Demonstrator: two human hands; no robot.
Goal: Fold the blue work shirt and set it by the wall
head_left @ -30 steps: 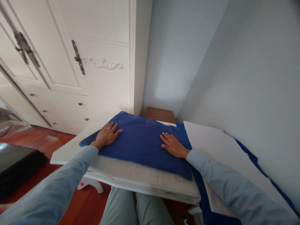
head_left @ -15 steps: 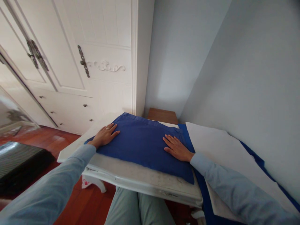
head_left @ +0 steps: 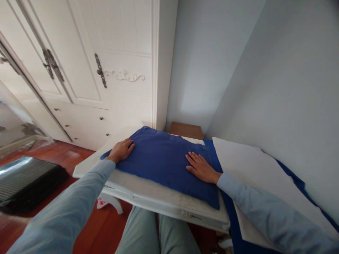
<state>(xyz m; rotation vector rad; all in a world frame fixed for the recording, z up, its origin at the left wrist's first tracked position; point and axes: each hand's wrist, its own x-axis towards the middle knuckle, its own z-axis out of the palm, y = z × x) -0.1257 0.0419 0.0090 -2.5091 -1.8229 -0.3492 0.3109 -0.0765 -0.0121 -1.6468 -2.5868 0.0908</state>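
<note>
A blue garment [head_left: 159,158], folded into a wide flat shape with a seamed band along its far edge, lies on the white table [head_left: 148,192]. My left hand [head_left: 122,149], a ring on one finger, rests on the garment's left side with its fingers partly bent and closer together. On the right side of the garment, my right hand [head_left: 200,166] lies flat, palm down, fingers stretched out. Neither hand grips anything that I can see. The garment's right near corner reaches close to the table's front edge.
A white sheet [head_left: 246,169] over blue material [head_left: 237,225] lies at the right, along the grey wall. A white wardrobe [head_left: 127,102] stands behind on the left, and a brown wooden piece [head_left: 186,130] behind the table. A black ribbed object [head_left: 31,183] sits on the red floor.
My left hand's fingers have drawn together and bent a little at the garment's left side. My right hand stays flat in place. The whole view has shifted slightly.
</note>
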